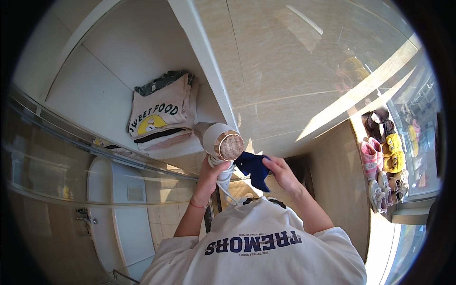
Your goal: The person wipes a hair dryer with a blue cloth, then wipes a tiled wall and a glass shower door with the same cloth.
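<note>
My left hand (205,179) is closed round the handle of a hair dryer (209,135), white with a rose-gold mesh end that faces toward me. Its white cord (223,176) is wound about the handle and hangs in a loop below. In my right hand (283,175) a dark navy cloth (255,167) is pinched between thumb and fingers. The cloth hangs down just right of the dryer, and its left edge lies close to the handle; whether the two touch I cannot tell.
Ahead on the left, a white cabinet compartment (118,52) holds a stack of folded clothes (159,107). Several pairs of shoes and slippers (384,159) stand on a ledge by the window at right. Behind glass at lower left is a white bathtub (130,228).
</note>
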Demonstrator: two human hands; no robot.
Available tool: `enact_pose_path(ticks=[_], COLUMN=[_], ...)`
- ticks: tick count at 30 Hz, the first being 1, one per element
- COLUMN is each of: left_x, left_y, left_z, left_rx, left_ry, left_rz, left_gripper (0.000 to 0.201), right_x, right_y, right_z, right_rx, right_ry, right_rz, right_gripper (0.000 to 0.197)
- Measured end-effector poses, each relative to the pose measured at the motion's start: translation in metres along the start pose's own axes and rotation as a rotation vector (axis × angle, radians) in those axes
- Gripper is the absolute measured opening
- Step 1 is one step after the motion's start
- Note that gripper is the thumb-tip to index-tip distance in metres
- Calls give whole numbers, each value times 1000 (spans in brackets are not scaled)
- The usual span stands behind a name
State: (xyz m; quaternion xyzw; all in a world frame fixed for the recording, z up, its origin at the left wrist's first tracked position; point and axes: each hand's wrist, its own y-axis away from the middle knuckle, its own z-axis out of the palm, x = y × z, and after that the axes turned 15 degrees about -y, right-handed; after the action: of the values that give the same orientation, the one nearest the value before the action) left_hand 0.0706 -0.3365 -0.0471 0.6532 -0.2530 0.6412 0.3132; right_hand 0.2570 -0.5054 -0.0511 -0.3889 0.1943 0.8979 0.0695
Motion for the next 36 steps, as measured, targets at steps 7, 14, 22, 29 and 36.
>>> enact_pose_path(ticks=[7,14,22,29,36], left_x=[4,5,31,20,25], left_y=[9,22,25,24,33], left_z=[15,32,30,28,31], left_rx=[64,31,-96,-76,-239], left_ry=[-35,-225,-49,-241,-192], left_rz=[-70,-25,-64,-79,-79], left_gripper=[49,55,54,52,50], right_x=[-4,-17,-32,-10,-69], right_y=[25,-15,-21,-10,-29], right_z=[40,89,93,84,62], right_rx=[-145,-104,28,-7,-266], right_ry=[-15,1184,676,1514,425], right_rz=[-401,-1206,-1111,-1217,-438], right_gripper=[38,12,26,24,27])
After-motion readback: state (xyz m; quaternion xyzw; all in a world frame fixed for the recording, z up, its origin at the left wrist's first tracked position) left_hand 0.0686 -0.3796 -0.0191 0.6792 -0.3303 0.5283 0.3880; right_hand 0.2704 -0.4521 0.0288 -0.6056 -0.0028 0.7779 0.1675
